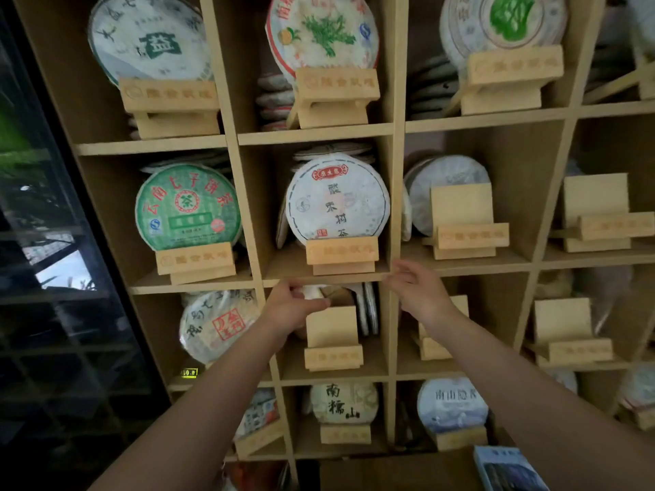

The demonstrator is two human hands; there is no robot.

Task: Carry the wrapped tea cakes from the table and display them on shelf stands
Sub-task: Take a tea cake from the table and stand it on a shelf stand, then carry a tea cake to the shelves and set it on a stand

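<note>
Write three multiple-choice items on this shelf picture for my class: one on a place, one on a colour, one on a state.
1. Where is the left hand?
A. on the top row
B. at the cubby with the empty stand, below the white cake
C. on the blue box

2. What is the main colour of the cake in the middle row's left cubby?
A. green
B. black
C. purple

3. What does the right hand hold?
A. a cake
B. a stand
C. nothing

Answers: 1 B, the hand reaches in above that bare stand. 2 A, its wrapper is green with red characters. 3 C, its fingers are loose by the shelf edge, gripping no object.
</note>
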